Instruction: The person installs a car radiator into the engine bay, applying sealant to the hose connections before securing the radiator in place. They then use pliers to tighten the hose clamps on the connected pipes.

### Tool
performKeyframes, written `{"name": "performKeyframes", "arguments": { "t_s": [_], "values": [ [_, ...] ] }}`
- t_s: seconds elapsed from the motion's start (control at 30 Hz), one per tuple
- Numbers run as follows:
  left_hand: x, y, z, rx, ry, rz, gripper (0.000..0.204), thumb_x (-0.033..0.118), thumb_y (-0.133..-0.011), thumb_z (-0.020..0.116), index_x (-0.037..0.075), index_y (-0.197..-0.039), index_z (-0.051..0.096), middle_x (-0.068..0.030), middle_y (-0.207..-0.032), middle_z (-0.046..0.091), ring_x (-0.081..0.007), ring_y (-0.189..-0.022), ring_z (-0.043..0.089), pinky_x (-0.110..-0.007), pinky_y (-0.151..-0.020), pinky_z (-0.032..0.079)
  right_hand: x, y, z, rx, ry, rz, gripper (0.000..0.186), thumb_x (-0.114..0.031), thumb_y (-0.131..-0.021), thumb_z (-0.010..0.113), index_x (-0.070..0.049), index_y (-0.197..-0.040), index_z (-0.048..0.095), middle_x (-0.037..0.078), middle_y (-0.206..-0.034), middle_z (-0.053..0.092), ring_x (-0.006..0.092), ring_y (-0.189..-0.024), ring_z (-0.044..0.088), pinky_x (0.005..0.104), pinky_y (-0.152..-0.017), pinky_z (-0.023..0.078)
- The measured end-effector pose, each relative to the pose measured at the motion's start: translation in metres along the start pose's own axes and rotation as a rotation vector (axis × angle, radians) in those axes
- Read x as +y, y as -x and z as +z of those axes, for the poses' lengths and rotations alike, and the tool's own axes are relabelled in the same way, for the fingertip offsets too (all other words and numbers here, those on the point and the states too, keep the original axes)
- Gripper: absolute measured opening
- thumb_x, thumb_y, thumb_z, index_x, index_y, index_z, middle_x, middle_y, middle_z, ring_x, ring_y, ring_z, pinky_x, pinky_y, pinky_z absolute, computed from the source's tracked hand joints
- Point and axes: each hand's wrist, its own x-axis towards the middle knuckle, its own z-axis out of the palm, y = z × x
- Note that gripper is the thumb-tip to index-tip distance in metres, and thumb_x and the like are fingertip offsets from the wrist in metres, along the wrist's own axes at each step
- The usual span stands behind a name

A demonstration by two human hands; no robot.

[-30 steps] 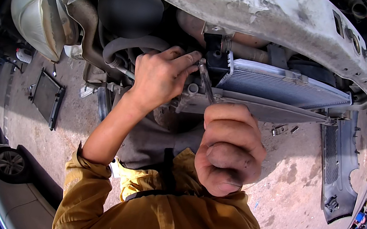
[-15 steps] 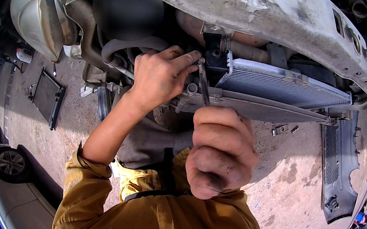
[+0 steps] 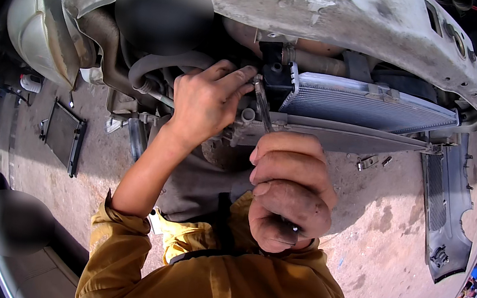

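Observation:
My right hand [image 3: 292, 194] is a fist wrapped round a slim metal wrench [image 3: 263, 104], whose shaft rises from it toward the radiator's left corner. The fist hides the lower part of the tool. My left hand [image 3: 205, 104] reaches in with bent fingers, its fingertips closed at the wrench's upper end. What sits under those fingertips is hidden. Right beside that end is the black end tank [image 3: 277, 77] of the silver finned radiator [image 3: 356, 105]. A thinner grey condenser [image 3: 339, 137] lies on the near side of the radiator, with a pipe stub [image 3: 248, 115] by my left hand.
A worn white crossbeam [image 3: 333, 12] spans above my hands. Black hose [image 3: 164, 67] curves to their left. A headlamp [image 3: 44, 27] is at far left. On the ground lie a black-framed panel [image 3: 63, 134] and a grey bumper part [image 3: 448, 211]. Another car [image 3: 32, 272] stands lower left.
My right fist has turned and lifted slightly, and a dark spot now shows within its lower fingers. My left hand stays at the wrench's upper end. The whole view has shifted a little.

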Motion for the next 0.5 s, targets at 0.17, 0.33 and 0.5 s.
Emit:
{"name": "performKeyframes", "arguments": {
  "t_s": [0.17,0.33,0.5],
  "values": [
    [-0.001,0.003,0.003,0.022,0.026,-0.014,0.023,0.018,-0.084,0.074,0.011,-0.106,0.075,-0.0058,-0.089,0.069,-0.0314,-0.067,0.068,-0.042,-0.058,0.053,0.009,-0.004,-0.011,0.032,-0.034,0.057,0.071,-0.064,-0.103,0.031,0.003,-0.111,0.054,0.025,-0.092,0.060,0.0334,-0.082,0.063,0.0376,-0.063,0.060],
    [-0.001,0.003,-0.001,-0.018,0.057,-0.039,0.022,0.016,-0.086,0.071,0.009,-0.107,0.071,-0.0086,-0.095,0.070,-0.0358,-0.072,0.069,-0.045,-0.062,0.054,0.007,0.001,-0.006,0.156,-0.107,0.167,0.086,-0.072,-0.100,0.024,0.007,-0.128,0.047,0.030,-0.105,0.060,0.0385,-0.096,0.064,0.0430,-0.072,0.063],
    [0.001,0.004,-0.009,-0.058,0.047,-0.056,0.022,0.016,-0.088,0.070,0.009,-0.109,0.070,-0.0092,-0.098,0.071,-0.0364,-0.075,0.069,-0.045,-0.064,0.055,0.003,0.006,-0.002,0.215,-0.185,0.198,0.092,-0.075,-0.098,0.023,0.009,-0.129,0.045,0.030,-0.110,0.060,0.0390,-0.100,0.064,0.0457,-0.078,0.062]
  ]
}}
